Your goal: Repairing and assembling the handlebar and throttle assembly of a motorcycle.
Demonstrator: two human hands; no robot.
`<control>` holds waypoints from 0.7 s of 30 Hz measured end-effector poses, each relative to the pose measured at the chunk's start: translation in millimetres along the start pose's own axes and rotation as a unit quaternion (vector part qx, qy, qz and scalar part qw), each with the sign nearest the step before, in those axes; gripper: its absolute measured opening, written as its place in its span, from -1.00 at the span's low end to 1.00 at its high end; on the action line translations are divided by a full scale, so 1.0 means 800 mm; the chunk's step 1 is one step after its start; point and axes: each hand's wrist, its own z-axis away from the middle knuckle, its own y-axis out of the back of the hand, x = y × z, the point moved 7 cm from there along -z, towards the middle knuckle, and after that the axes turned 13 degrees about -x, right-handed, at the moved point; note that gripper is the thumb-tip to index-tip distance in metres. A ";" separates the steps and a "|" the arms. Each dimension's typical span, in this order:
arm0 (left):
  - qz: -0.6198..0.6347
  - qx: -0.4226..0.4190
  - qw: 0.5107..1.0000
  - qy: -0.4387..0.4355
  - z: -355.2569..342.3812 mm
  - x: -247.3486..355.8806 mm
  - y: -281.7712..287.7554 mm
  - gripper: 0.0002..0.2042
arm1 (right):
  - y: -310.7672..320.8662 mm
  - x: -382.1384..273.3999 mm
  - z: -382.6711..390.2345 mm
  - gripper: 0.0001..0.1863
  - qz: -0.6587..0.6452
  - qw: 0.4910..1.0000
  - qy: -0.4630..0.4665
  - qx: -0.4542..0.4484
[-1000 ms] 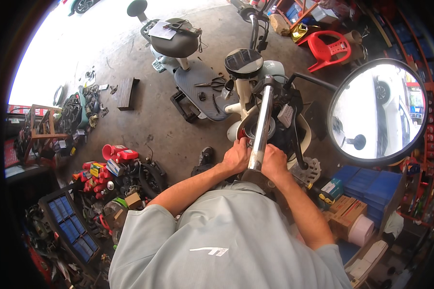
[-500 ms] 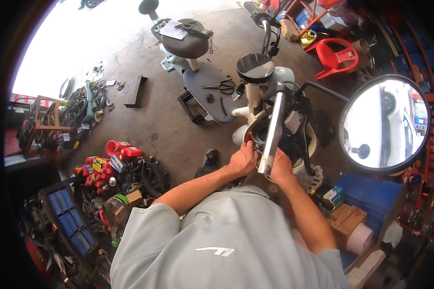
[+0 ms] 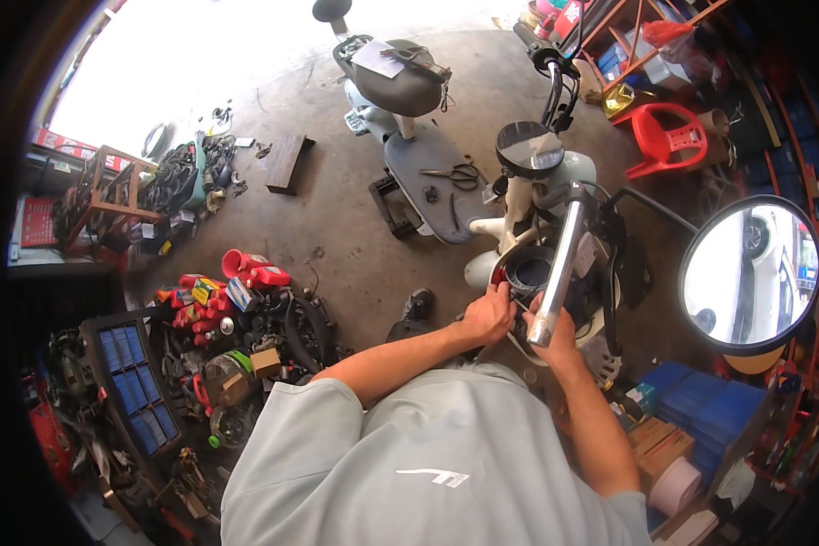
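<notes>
A pale electric scooter (image 3: 515, 202) stands before me with its front housing (image 3: 530, 266) opened up. At the near rim of that housing, my left hand (image 3: 490, 315) has its fingers pinched together on something too small to make out. My right hand (image 3: 561, 337) is bent round beneath the lower end of a chrome tube (image 3: 566, 264), fingertips close to the left hand's. The tube hides part of it, so what it grips does not show. Dark cables and a light tag (image 3: 587, 255) hang beside the tube.
Scissors (image 3: 464, 176) lie on the scooter's grey footboard (image 3: 428, 202); paper (image 3: 378, 58) rests on its seat (image 3: 396, 86). A round mirror (image 3: 751, 273) juts out at right, above blue bins (image 3: 701, 396). Red bottles (image 3: 255, 268) and parts crowd the left floor. A red chair (image 3: 664, 141) stands farther back.
The whole view has swung, so the scene sits farther right and a little lower. My right fingertips now show left of the chrome tube, nearer my left hand, which stays at the housing's rim.
</notes>
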 end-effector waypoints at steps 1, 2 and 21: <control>0.000 0.001 1.000 0.000 -0.001 -0.001 -0.001 -0.64 | 0.003 0.000 0.001 -0.86 -0.016 0.999 0.019 0.033; -0.001 0.001 1.000 -0.007 -0.002 -0.001 -0.002 -0.64 | 0.002 0.003 0.001 -0.86 -0.015 0.999 0.019 0.033; -0.008 -0.020 1.000 -0.019 0.001 0.007 0.003 -0.64 | -0.009 0.010 -0.002 -0.87 -0.026 0.999 -0.019 -0.025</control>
